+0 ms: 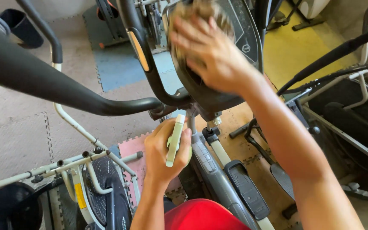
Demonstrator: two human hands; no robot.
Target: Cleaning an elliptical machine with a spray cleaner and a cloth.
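Wiping the dark console (235, 38) calls for broad, flat strokes: my right hand (211, 53) presses a tan cloth (201, 12) there, while my left hand (165, 151) clasps a pale bottle (174, 140) below.

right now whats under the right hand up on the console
A brownish cloth sits under the right hand, pressed to the dark console. The palm hides most of the cloth and the panel beneath it.

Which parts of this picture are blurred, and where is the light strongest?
Head view: the right hand and its brownish cloth are motion-blurred against the console; the left hand holding a pale phone is sharp; sunlight is brightest on the yellow floor.
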